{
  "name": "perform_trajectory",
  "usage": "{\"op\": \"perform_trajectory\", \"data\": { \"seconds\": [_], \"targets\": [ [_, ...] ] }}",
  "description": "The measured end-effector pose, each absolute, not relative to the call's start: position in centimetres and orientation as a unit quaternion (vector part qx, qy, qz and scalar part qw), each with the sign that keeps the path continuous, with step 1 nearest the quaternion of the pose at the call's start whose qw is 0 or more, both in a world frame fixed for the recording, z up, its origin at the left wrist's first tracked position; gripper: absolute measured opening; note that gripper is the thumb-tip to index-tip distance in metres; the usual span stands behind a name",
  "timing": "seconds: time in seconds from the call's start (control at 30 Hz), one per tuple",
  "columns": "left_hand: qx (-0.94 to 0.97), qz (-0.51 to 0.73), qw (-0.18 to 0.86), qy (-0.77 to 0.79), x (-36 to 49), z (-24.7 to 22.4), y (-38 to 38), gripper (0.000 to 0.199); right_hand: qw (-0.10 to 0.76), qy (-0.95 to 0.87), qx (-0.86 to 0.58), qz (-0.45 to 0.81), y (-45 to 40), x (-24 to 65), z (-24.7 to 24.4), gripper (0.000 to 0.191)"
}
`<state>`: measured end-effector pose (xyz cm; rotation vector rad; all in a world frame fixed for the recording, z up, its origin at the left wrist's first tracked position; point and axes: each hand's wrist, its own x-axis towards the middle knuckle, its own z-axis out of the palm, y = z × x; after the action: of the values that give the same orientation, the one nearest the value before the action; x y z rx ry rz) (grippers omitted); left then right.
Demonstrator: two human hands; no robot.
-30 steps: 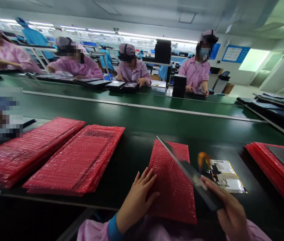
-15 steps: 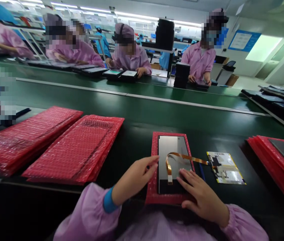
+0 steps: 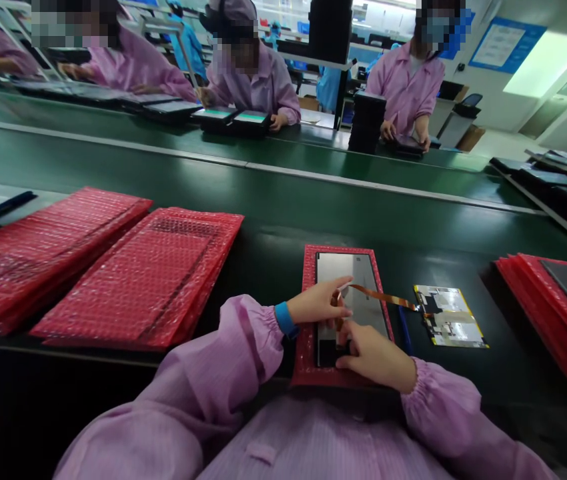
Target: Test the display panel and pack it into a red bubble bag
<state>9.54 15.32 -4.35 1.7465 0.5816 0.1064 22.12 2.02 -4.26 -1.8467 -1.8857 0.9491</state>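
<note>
A flat display panel (image 3: 366, 293) lies on a red bubble-wrap bag (image 3: 308, 357) in front of me. An orange ribbon cable (image 3: 381, 295) runs from a bare circuit board (image 3: 453, 319) at the right and loops over the panel. My left hand (image 3: 319, 303) has its fingers closed around the cable's loop, with the index finger stretched out along it. Close below, my right hand (image 3: 376, 353) has its index finger bent onto the cable's end, thumb low on the panel. The fingers partly hide the cable's end.
Stacks of red bubble-wrap bags (image 3: 143, 280) lie at the left, and another red stack (image 3: 548, 320) with a dark panel on top lies at the right. A blue pen-like tool (image 3: 405, 330) rests beside the panel. Across the green bench (image 3: 283, 207), co-workers in pink handle devices.
Both hands have moved in over the panel and come together at the cable's loop and end. My right hand has lifted from lying flat. The view has tilted down.
</note>
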Motion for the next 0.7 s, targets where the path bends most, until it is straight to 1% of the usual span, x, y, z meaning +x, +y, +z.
{"op": "perform_trajectory", "data": {
  "seconds": [0.07,0.13,0.23,0.27,0.33,0.4,0.43,0.5,0.53,0.57,0.6,0.63,0.67,0.7],
  "targets": [
    [0.748,0.04,0.619,0.238,9.7,-4.7,15.4,0.08,0.171,-0.666,-0.652,0.32,1.6,22.1,-4.4,0.034],
    [0.746,0.041,0.62,0.24,9.9,-5.0,15.6,0.075,0.185,-0.659,-0.672,0.283,0.9,22.5,-4.6,0.031],
    [0.751,0.079,0.597,0.27,10.3,-5.3,15.9,0.069,0.218,-0.594,-0.756,0.168,-0.7,24.3,-5.2,0.007],
    [0.755,0.102,0.582,0.284,10.4,-5.4,16.0,0.067,0.226,-0.559,-0.789,0.122,-1.1,25.0,-5.6,0.014],
    [0.762,0.151,0.549,0.311,10.5,-5.5,16.2,0.064,0.23,-0.499,-0.834,0.049,-1.9,26.5,-6.4,0.035],
    [0.764,0.185,0.523,0.329,10.5,-5.6,16.4,0.06,0.225,-0.48,-0.848,0.018,-2.7,27.7,-7.0,0.053],
    [0.764,0.195,0.515,0.336,10.5,-5.6,16.5,0.056,0.22,-0.483,-0.847,0.018,-3.2,28.2,-7.1,0.059],
    [0.76,0.207,0.508,0.349,10.4,-5.7,16.5,0.047,0.207,-0.517,-0.828,0.055,-4.8,29.3,-6.4,0.062],
    [0.757,0.21,0.507,0.356,10.4,-5.7,16.6,0.042,0.204,-0.54,-0.811,0.091,-5.7,29.8,-5.7,0.059],
    [0.753,0.211,0.506,0.362,10.4,-5.6,16.6,0.038,0.209,-0.568,-0.783,0.14,-6.7,30.3,-4.7,0.053],
    [0.75,0.211,0.507,0.369,10.4,-5.6,16.7,0.034,0.234,-0.589,-0.749,0.196,-7.6,30.7,-3.6,0.043],
    [0.748,0.209,0.508,0.373,10.3,-5.6,16.7,0.031,0.273,-0.589,-0.719,0.248,-8.3,31.0,-2.5,0.032],
    [0.746,0.207,0.509,0.376,10.3,-5.5,16.8,0.029,0.341,-0.568,-0.687,0.3,-8.7,31.0,-1.5,0.025],
    [0.746,0.205,0.508,0.378,10.3,-5.5,16.8,0.027,0.419,-0.528,-0.648,0.356,-8.6,30.6,-0.7,0.023]
  ]
}}
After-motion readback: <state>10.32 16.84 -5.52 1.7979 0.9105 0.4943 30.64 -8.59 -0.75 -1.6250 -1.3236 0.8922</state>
